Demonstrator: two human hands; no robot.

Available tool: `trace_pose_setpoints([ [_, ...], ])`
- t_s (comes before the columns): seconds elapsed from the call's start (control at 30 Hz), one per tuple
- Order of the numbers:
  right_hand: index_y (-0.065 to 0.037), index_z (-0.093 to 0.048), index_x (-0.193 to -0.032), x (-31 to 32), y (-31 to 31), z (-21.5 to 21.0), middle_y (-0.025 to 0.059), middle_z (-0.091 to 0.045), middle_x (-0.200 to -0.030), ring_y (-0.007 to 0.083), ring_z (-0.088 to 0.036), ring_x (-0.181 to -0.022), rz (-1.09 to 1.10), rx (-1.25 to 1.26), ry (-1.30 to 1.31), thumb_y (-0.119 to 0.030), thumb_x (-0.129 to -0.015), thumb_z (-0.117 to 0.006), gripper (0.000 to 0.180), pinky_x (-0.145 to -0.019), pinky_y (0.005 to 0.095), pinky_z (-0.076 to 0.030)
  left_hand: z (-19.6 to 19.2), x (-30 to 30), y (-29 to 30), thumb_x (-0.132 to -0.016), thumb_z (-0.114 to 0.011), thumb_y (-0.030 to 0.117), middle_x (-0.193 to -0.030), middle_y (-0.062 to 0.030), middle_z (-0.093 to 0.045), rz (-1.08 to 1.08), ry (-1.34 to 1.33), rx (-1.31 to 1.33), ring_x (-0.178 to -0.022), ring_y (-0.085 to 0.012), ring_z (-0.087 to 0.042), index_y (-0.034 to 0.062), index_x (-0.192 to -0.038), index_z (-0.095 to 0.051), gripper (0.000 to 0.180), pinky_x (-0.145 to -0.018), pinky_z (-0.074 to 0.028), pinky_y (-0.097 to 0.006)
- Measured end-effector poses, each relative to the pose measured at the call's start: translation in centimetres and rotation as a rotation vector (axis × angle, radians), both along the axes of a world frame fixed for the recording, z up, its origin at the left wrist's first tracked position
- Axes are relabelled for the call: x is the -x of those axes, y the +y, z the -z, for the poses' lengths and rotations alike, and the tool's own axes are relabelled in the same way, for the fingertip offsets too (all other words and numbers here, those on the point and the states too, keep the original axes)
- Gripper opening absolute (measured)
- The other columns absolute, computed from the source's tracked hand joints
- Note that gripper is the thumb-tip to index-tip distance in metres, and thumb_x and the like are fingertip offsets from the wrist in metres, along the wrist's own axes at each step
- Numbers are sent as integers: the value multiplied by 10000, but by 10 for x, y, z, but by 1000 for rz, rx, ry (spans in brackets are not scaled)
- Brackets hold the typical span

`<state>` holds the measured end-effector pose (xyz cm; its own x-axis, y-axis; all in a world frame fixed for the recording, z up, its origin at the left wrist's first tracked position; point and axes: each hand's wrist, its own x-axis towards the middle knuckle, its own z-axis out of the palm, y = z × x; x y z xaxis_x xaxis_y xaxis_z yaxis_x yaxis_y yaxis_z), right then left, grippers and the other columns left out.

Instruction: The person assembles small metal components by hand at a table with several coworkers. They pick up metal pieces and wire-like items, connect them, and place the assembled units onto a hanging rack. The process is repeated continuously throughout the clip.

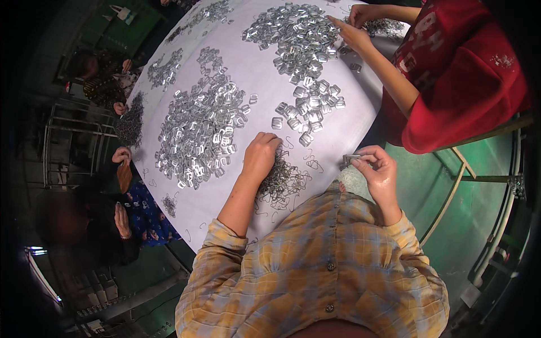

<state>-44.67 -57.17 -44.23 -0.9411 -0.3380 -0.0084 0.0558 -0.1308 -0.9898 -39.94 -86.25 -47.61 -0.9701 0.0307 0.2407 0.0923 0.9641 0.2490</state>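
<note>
My left hand (pixel 261 158) rests at the left edge of a heap of thin bent wire hooks (pixel 286 183) on the white table (pixel 256 121). Its fingers are curled down, and whatever they pinch is hidden. Beyond the right side of the table edge, my right hand (pixel 380 173) pinches a small flat metal buckle (pixel 349 160) between thumb and fingers. Just past my left hand lie loose silvery buckles (pixel 311 104), with a large pile of buckles (pixel 203 127) to the left.
Another big buckle pile (pixel 296 39) covers the far side. A person in a red top (pixel 451 84) works at the right, hands over the table. Other people sit along the left side, near a dark heap of wire pieces (pixel 132 118). Green floor (pixel 420 180) shows at right.
</note>
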Motion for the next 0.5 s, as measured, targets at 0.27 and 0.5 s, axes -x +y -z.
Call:
trace_pose_setpoints([
  [0.27,5,-607,-895,-2,-2,-1,18,-648,-758,33,-546,-693,22,32,-30,38,-788,-668,127,-565,179,-406,5,29,-7,-702,-588,61,-789,-94,-640,229,-177,344,-757,-258,-626,28,-769,-669,110,-636,-522,-352],
  [0.5,10,-610,-888,-6,-2,0,22,-658,-766,41,-561,-689,16,-13,-15,37,-776,-684,137,-636,185,-439,-42,27,28,-772,-713,42,-818,-45,-672,-10,-261,-800,-704,-68,-568,12,-884,-698,117,-633,-460,-223],
])
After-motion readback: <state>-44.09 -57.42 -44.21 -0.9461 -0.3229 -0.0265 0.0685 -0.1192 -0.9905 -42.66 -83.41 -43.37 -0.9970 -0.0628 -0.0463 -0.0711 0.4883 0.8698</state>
